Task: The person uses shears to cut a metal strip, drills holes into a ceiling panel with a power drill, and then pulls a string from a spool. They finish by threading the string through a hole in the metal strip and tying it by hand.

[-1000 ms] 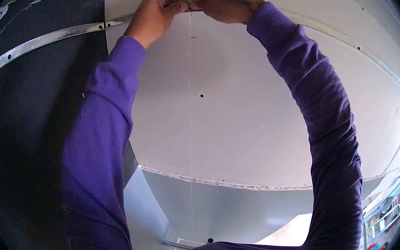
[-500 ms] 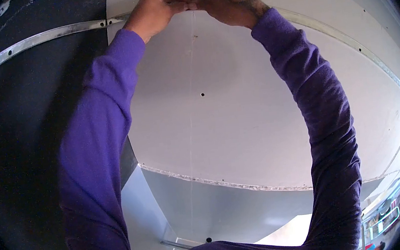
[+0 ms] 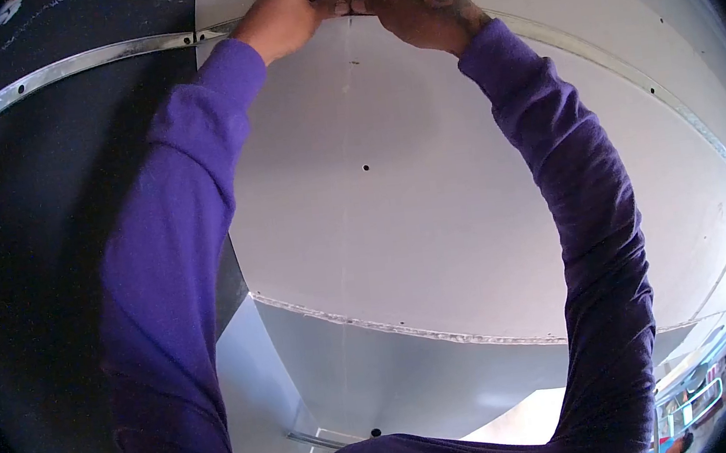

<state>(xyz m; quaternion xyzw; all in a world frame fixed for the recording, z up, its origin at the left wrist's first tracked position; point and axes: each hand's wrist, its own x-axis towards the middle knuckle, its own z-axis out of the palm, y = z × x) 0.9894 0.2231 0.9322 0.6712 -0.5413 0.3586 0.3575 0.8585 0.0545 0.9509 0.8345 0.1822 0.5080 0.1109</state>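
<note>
High in the view, my left hand [image 3: 286, 15] and my right hand [image 3: 419, 6] meet almost fingertip to fingertip. Both are closed in a pinch, right at the metal strip [image 3: 110, 55]. A thin pale string [image 3: 348, 47] runs down from the pinched fingertips across the large white board [image 3: 433, 219], faint in most places. The fingers hide its upper end. One dark round hole [image 3: 366, 168] shows in the board below my hands.
A dark panel [image 3: 54, 232] adjoins the board on the left. The board's rough edge [image 3: 409, 332] curves above a grey surface [image 3: 397, 382]. At the lower right, a light-blue metal frame [image 3: 696, 404] stands among clutter.
My fingertips have shifted slightly and stay pinched at the same spot. The string looks fainter now, and the board sits slightly higher in view.
</note>
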